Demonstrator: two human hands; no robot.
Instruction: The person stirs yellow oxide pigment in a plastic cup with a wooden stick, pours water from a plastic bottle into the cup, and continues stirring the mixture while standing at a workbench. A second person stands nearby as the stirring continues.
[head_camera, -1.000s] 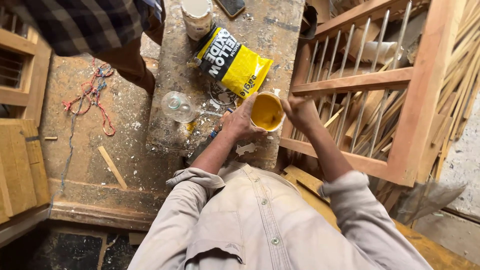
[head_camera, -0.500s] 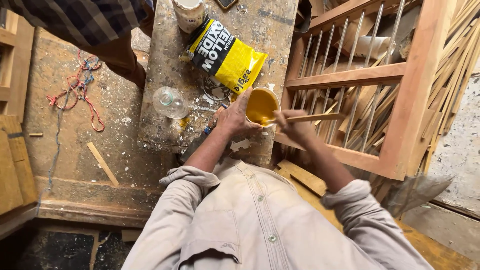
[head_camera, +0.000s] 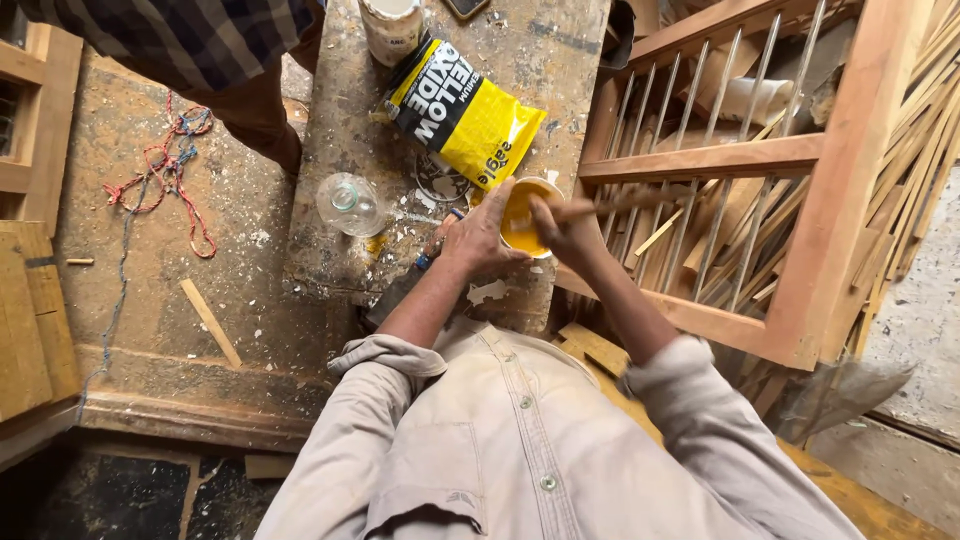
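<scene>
The small bowl of yellow paste (head_camera: 527, 218) sits over the near right edge of the paint-spattered workbench (head_camera: 350, 150), just below the yellow pigment bag (head_camera: 462, 112). The left hand (head_camera: 478, 238) curls around the bowl's left wall and grips it. The right hand (head_camera: 566, 222) is closed around a wooden stick (head_camera: 620, 205), whose end dips into the paste. The bowl looks light and stiff, probably thin plastic, and its smeared rim is likely slippery, so the outer wall seems the safest place to hold. A clear glass jar (head_camera: 350, 203) stands well left of the bowl. A slatted wooden frame (head_camera: 800, 160) rises just right of the bowl.
</scene>
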